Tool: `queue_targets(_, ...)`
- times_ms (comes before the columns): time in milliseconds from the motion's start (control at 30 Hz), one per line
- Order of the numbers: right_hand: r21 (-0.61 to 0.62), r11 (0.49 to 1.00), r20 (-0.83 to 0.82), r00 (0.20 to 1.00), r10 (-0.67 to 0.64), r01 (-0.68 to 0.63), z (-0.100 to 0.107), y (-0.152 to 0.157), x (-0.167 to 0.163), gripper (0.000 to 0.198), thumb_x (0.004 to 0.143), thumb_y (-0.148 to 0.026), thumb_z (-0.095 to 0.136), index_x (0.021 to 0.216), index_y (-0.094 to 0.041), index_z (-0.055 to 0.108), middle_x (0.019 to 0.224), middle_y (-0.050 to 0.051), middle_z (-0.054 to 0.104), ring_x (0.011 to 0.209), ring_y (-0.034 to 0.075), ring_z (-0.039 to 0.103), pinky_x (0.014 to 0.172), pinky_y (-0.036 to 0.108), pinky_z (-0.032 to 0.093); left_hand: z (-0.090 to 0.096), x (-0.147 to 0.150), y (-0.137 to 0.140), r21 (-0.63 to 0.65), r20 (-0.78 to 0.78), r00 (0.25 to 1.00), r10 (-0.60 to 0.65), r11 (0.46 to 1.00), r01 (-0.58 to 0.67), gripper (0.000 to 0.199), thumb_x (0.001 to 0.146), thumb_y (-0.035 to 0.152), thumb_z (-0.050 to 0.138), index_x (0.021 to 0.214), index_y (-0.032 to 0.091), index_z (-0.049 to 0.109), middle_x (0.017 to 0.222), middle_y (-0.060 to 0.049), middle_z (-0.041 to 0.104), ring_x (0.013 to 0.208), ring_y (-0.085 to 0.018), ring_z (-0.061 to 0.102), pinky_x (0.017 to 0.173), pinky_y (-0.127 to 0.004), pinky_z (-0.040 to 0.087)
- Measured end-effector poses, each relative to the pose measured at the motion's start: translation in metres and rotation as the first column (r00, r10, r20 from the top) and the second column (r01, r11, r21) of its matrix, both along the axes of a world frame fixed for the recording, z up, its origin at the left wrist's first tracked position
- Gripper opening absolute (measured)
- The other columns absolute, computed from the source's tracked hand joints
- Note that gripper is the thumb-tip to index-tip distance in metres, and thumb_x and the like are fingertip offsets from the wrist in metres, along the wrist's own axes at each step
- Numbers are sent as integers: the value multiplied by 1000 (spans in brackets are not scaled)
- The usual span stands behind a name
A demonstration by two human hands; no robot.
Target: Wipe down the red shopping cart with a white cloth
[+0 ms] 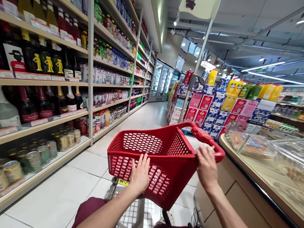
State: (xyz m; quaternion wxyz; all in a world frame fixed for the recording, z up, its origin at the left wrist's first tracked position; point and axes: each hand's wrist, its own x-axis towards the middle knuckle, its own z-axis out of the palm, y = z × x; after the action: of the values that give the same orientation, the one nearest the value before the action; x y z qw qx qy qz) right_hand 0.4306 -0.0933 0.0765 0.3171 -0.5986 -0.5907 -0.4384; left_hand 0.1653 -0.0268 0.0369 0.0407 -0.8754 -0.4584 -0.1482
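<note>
A red plastic shopping cart (151, 159) with a perforated basket stands sideways in front of my knees. My left hand (139, 176) lies against the near side of the basket, fingers stretched out and fingertips at the rim. At the cart's handle end, my right hand (208, 169) is pressed down beside the red handle (204, 135). Under its fingers is a small crumpled white tissue (203, 147), mostly hidden by the hand. The visible part of the basket holds nothing. From the cart rises a pole with a cream bear flag (200, 2).
Drink shelves (31, 85) with bottles and cans line the left. A counter (244, 183) with clear covers stands close on the right. Stacked drink boxes (214, 111) lie beyond the cart. The tiled aisle (152, 112) leads back to glass-door fridges (161, 79).
</note>
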Motion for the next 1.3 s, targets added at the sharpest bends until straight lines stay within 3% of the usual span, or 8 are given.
queue_targets(133, -130, 987, 128, 986, 109, -92, 0, 2, -9, 42, 80, -4, 32, 113, -15, 55, 123, 7, 51, 127, 21, 26, 102, 40, 32, 0, -2, 2, 9, -6, 1000, 10, 1000, -10, 65, 70, 17, 36, 134, 13, 23, 144, -6, 14, 132, -22, 8, 104, -53, 10)
queue_targets(300, 9, 997, 10, 997, -78, 78, 12, -12, 26, 42, 78, -3, 31, 112, -12, 55, 129, 11, 45, 129, 24, 20, 102, 46, 30, -2, 2, 1, 51, -23, 1000, -13, 999, 14, 65, 71, 17, 38, 134, 14, 24, 144, -7, 15, 132, -24, 6, 104, -53, 11)
queue_targets(467, -109, 994, 99, 994, 37, -26, 6, -17, 21, 48, 78, 0, 30, 118, -16, 51, 130, 7, 44, 129, 21, 21, 102, 44, 30, 2, 19, -8, 73, -7, 996, -84, 994, 84, 66, 71, 15, 38, 134, 14, 22, 145, -8, 11, 132, -23, 3, 104, -52, 11)
queue_targets(600, -84, 996, 48, 998, -35, 39, 6, -10, 13, 48, 79, -4, 31, 122, -17, 47, 131, 8, 43, 129, 23, 23, 100, 45, 31, 8, 22, -8, 48, 8, 998, -68, 997, 68, 65, 71, 16, 39, 134, 14, 24, 144, -10, 13, 132, -23, 7, 104, -52, 11)
queue_targets(767, -222, 972, 58, 997, -60, 71, 11, -4, 8, 46, 82, -13, 34, 127, -19, 40, 133, 9, 40, 126, 22, 29, 97, 44, 32, 11, 22, -6, 56, 8, 998, -57, 997, 56, 65, 71, 16, 40, 134, 15, 22, 144, -10, 15, 132, -23, 9, 103, -52, 12)
queue_targets(933, -274, 956, 53, 994, -92, 103, 24, -12, 30, 37, 83, -18, 38, 118, -23, 50, 131, 9, 43, 119, 24, 40, 94, 47, 32, 9, 26, -4, 59, 20, 999, -50, 997, 48, 68, 71, 17, 41, 135, 14, 20, 144, -11, 15, 132, -24, 8, 103, -52, 11)
queue_targets(1133, 33, 996, -94, 993, -78, 81, 16, -21, 41, 42, 82, -10, 34, 120, -22, 49, 136, 9, 36, 125, 26, 31, 96, 48, 33, 0, 25, 1, 103, -11, 997, -74, 992, 75, 70, 70, 13, 38, 136, 16, 15, 145, -9, 11, 132, -23, 6, 103, -53, 11)
queue_targets(1300, -53, 990, -22, 991, 131, -132, 3, -17, 10, 48, 83, -6, 31, 125, -25, 44, 138, 3, 31, 129, 23, 23, 100, 45, 33, -3, 23, 3, 131, -30, 998, -61, 989, 64, 71, 69, 10, 36, 136, 16, 14, 145, -7, 12, 132, -23, 5, 103, -53, 11)
